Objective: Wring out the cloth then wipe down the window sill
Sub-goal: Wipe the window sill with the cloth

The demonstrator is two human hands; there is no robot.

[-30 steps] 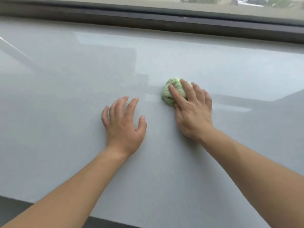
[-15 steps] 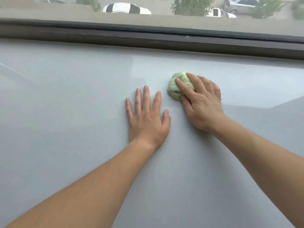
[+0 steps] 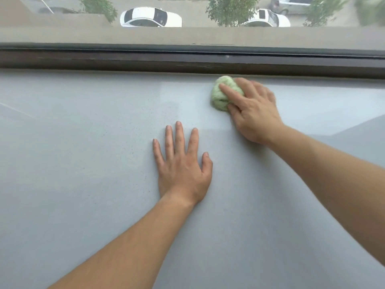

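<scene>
The left hand (image 3: 183,170) lies flat on the grey window sill (image 3: 83,163), palm down, fingers straight and slightly spread and pointing toward the far edge, the thumb angled out to the right. It is open and holds nothing. Its forearm runs back toward the near left corner of the view, bare to the edge of the picture.

The right hand (image 3: 253,113) reaches farther, its forearm coming in from the near right. It grips the cloth (image 3: 220,97), a bunched green wad, with the fingers curved over the top and the thumb tucked against the wad's near side. The index finger lies across the cloth, pointing far and left. The outer fingers are blurred.

The cloth sits on the sill at its far edge, just beside the dark window frame (image 3: 125,59); whether it touches the frame I cannot tell. It is well apart from the left hand, farther away and to the right.

Beyond the glass are a white car (image 3: 150,17) and a tree (image 3: 227,11)
</scene>
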